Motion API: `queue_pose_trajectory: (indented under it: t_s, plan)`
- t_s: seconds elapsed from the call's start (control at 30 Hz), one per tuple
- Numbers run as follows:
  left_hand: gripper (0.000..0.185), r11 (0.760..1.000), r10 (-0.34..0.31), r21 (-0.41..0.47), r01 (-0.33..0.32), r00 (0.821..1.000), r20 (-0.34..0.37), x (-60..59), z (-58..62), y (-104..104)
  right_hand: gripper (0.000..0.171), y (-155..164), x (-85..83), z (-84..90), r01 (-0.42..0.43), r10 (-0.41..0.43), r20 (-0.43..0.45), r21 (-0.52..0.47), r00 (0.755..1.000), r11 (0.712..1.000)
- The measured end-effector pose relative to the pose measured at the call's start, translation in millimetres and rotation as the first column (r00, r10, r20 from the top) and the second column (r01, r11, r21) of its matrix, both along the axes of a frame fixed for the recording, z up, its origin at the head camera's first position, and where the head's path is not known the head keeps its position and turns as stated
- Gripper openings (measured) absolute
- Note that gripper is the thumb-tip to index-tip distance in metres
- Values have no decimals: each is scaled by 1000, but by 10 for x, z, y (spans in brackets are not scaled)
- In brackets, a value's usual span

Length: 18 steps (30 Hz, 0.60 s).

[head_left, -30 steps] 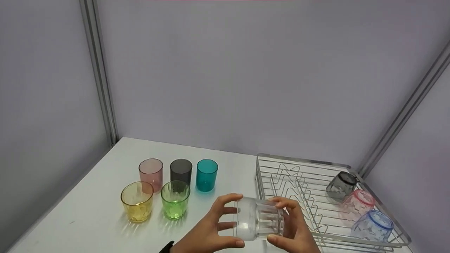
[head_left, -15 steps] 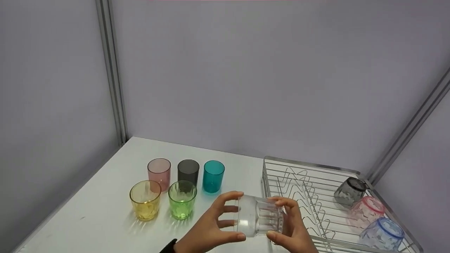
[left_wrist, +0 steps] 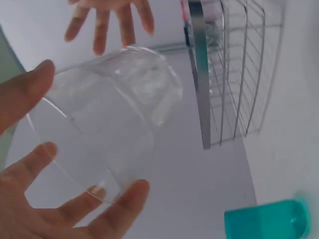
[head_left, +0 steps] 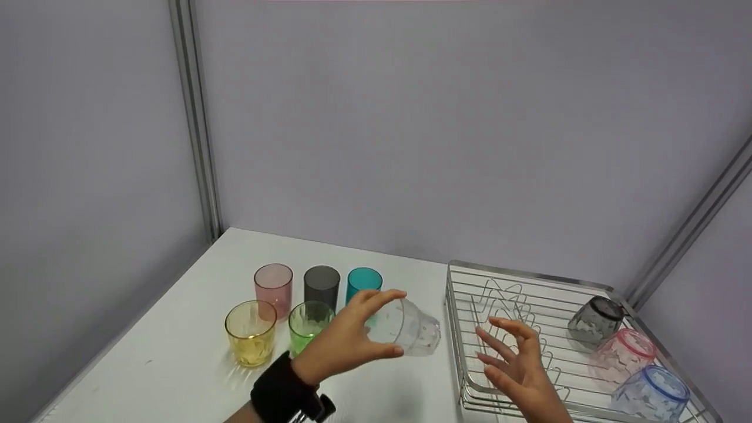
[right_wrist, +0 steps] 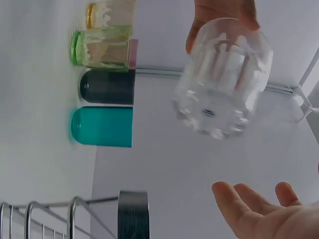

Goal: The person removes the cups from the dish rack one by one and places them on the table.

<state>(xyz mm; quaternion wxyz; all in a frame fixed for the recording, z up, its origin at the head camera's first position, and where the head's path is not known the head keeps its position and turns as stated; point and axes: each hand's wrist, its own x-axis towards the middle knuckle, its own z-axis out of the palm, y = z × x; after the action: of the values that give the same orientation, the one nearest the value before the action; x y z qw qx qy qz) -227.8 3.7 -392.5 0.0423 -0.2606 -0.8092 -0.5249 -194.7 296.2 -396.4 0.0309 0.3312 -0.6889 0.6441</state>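
- The left hand (head_left: 346, 341) is gripping the clear glass (head_left: 408, 332) alone, thumb under the rim end and fingers curled over the top, so the glass is lying on its side in the air with its thick base pointing toward 3 o'clock.
- The glass is hovering above the white table (head_left: 176, 346), just at 9 o'clock of the wire dish rack (head_left: 464, 329) and at 3 o'clock of the cluster of coloured tumblers.
- The right hand (head_left: 517, 364) is spreading wide and holding nothing, palm turned toward the glass, over the rack's near left corner.
- Judging by this, the glass is changing hands or being turned over; a good move would be closing the free hand round the base end before the left one loosens.
- The wall looks smooth and slippery, so a full wrap round the body would probably be safer than a fingertip pinch at the rim.
- The teal tumbler (head_left: 363, 283) is standing just behind the left hand's fingers, at 11 o'clock of the glass; keeping the elbow swing small would avoid knocking it.
- The grey cup (head_left: 594, 321), pink cup (head_left: 624, 357) and blue-rimmed cup (head_left: 651, 392) are resting tilted along the rack's 3 o'clock side, so the free wires lie nearer the left.
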Motion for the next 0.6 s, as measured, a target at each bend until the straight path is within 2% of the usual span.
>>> queue_pose_trajectory:
  t_s: [0.1,0.23,0.37,0.47,0.6]
  plan:
    - [72,984,78,-158,-84,996,-47,-162,58,-2,59,116,41,12,62,-62,32,-14,998,998]
    - [71,939,135,-317,-132,991,-14,-343,67,-17,56,259,91,-17,79,-77,55,-36,996,996]
    - [69,873,140,-476,-108,990,33,-474,21,-20,55,386,130,-96,69,-66,47,-61,997,996]
    - [68,827,134,-556,-79,989,58,-546,-27,-17,56,439,156,-153,70,-69,18,-78,997,995]
    - [67,800,140,-597,-51,985,103,-603,-86,-14,57,472,186,-208,100,-100,6,-77,995,992]
